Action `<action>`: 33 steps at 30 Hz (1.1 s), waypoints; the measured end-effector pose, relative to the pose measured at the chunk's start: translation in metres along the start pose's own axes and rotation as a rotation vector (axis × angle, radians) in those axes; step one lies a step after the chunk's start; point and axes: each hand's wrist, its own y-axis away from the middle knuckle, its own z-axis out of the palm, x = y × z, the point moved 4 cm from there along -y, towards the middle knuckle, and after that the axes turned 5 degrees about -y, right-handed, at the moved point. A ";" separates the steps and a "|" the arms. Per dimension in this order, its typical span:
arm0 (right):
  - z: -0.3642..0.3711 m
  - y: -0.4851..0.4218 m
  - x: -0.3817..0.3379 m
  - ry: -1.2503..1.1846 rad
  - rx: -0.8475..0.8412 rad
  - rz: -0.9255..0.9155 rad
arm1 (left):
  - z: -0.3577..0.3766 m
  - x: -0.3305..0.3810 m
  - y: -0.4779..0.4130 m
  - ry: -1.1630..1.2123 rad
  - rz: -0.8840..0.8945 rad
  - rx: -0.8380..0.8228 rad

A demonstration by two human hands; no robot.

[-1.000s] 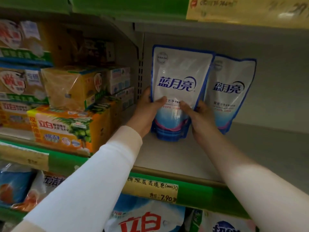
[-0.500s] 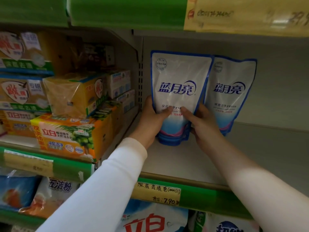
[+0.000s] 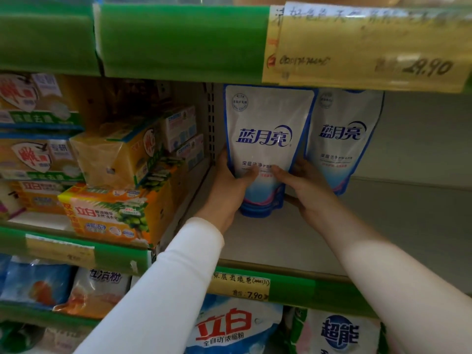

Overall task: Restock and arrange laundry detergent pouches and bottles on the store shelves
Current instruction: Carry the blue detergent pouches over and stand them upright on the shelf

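Note:
A white and blue detergent pouch (image 3: 267,139) stands upright on the grey shelf (image 3: 383,233), close to the perforated upright at the shelf's left end. My left hand (image 3: 231,186) grips its lower left side, thumb across the front. My right hand (image 3: 304,185) grips its lower right side, thumb on the front too. A second identical pouch (image 3: 344,139) stands just behind and to the right, partly hidden by the first pouch and my right hand.
Orange and yellow soap packs (image 3: 115,205) fill the left bay. The shelf above has a green edge strip (image 3: 178,39) with a yellow price label (image 3: 367,49). Detergent powder bags (image 3: 229,328) sit on the shelf below. Bare shelf lies to the right of the pouches.
The view has shifted upward and moved closer to the shelf. Both hands keep their hold on the front pouch, which has moved deeper and stands more upright by the second pouch.

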 end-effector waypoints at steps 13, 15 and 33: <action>0.008 0.089 -0.039 0.103 0.381 0.047 | -0.008 0.032 0.056 -0.003 0.064 0.061; 0.009 0.108 -0.037 0.069 0.469 0.041 | -0.008 0.030 0.072 0.075 0.076 0.032; -0.119 0.409 0.043 -0.307 1.104 0.089 | 0.154 -0.066 0.346 0.203 -0.427 -0.593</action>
